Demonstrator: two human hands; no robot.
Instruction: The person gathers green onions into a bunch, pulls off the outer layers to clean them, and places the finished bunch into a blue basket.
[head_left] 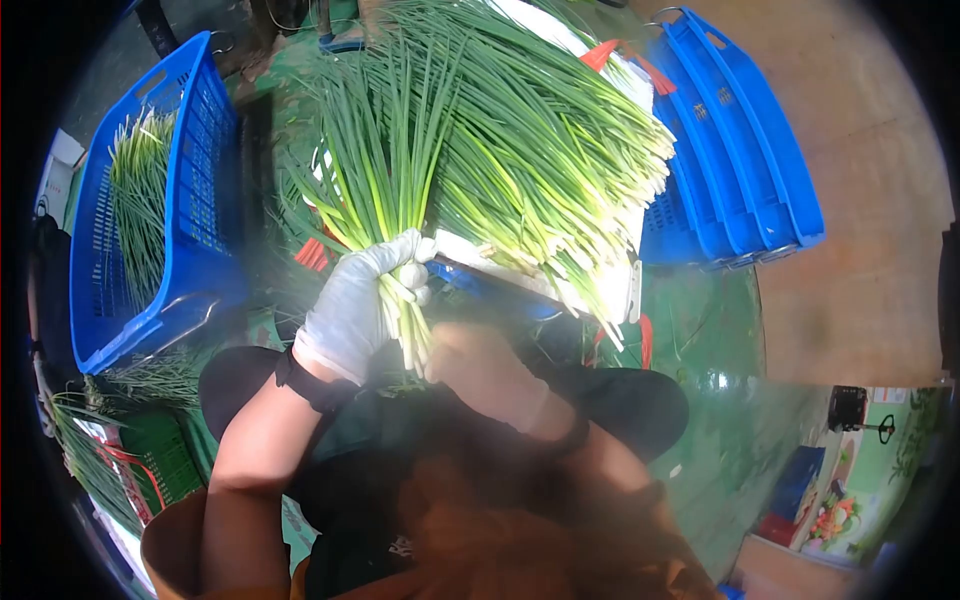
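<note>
My left hand (352,305), in a white glove, is wrapped round a bunch of green onions (395,175). The green leaves of the bunch fan out upward, and its white ends hang below the fist. Close to those white ends, on their right side, is my right hand (480,370), blurred, so its fingers cannot be made out. A large pile of green onions (540,150) lies on a white-topped surface (635,225) just beyond, with its white ends toward the right and lower right.
A blue crate (205,190) holding green onions stands at the left. Stacked blue crates (735,140) are at the upper right, beside a brown board (850,200). Red ties (600,55) lie by the pile. A green crate (160,455) is at lower left.
</note>
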